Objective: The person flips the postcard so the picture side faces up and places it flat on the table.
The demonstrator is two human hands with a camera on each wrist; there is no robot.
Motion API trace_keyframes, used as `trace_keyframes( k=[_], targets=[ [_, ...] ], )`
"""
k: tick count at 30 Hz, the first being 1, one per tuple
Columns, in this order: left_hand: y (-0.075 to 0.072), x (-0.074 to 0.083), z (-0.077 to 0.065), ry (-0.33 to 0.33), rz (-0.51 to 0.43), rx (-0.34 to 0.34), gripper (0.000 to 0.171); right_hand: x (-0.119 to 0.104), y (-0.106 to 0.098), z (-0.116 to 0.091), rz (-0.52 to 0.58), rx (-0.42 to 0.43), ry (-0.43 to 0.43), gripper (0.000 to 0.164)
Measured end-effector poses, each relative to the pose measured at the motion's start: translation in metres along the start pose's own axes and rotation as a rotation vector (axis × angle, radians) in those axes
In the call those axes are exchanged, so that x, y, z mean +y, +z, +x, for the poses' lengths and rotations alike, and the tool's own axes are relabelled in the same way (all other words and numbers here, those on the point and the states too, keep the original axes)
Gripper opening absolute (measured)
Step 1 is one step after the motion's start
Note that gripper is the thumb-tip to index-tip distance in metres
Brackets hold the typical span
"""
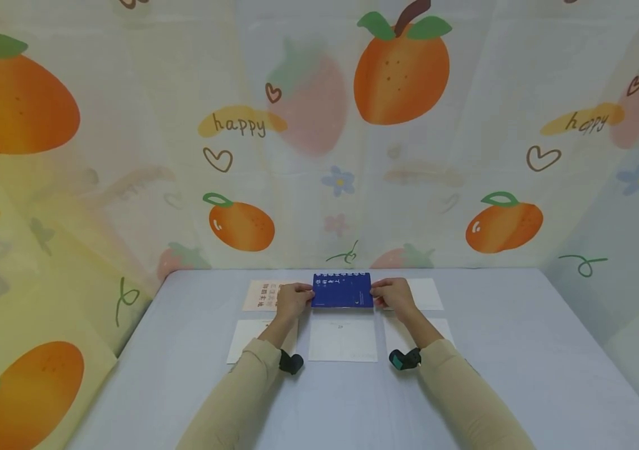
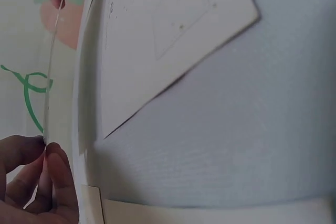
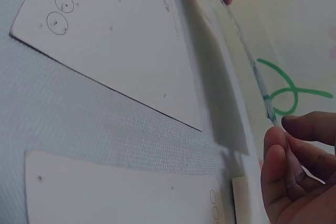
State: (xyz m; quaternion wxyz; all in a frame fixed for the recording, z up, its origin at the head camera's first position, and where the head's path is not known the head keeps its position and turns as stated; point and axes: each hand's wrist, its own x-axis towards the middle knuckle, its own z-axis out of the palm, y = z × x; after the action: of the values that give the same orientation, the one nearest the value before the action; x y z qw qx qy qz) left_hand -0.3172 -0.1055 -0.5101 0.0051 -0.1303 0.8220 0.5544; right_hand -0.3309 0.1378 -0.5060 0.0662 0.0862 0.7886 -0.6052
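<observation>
A blue postcard (image 1: 341,291) with white lettering is held upright-tilted above the far part of the table, seen nearly edge-on in both wrist views. My left hand (image 1: 292,301) pinches its left edge between thumb and fingers. On the opposite edge, my right hand (image 1: 395,294) pinches it likewise. Just in front of it lies a white card (image 1: 343,340) with small faint print. In the right wrist view, a white card (image 3: 115,51) carries a row of printed circles, like a postcard's back.
Left of the blue postcard lies a cream card (image 1: 260,295) with reddish-brown lettering. At its right is another pale card (image 1: 426,294). Two more white cards, a left one (image 1: 243,337) and a right one (image 1: 400,334), lie partly under my forearms. A fruit-printed curtain (image 1: 319,187) hangs behind the table (image 1: 341,406).
</observation>
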Motion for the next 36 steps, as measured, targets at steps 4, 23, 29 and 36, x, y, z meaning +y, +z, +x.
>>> trace_keyframes(
  k=[4, 23, 29, 36],
  targets=[
    [-0.0007, 0.0022, -0.0007, 0.014, 0.047, -0.002, 0.021, 0.0001, 0.0004, -0.0001, -0.031, -0.003, 0.015, 0.019],
    [0.0014, 0.0006, 0.0018, 0.129, 0.39, -0.013, 0.022, 0.0023, 0.0018, 0.0014, -0.107, -0.054, 0.039, 0.019],
    [0.0022, 0.0029, -0.0002, 0.113, 0.419, -0.039, 0.022, 0.0028, 0.0025, -0.0002, -0.131, -0.066, 0.028, 0.019],
    [0.0027, 0.0031, -0.001, 0.092, 0.419, -0.064, 0.023, 0.0039, 0.003, -0.0009, -0.16, -0.063, 0.039, 0.017]
  ],
)
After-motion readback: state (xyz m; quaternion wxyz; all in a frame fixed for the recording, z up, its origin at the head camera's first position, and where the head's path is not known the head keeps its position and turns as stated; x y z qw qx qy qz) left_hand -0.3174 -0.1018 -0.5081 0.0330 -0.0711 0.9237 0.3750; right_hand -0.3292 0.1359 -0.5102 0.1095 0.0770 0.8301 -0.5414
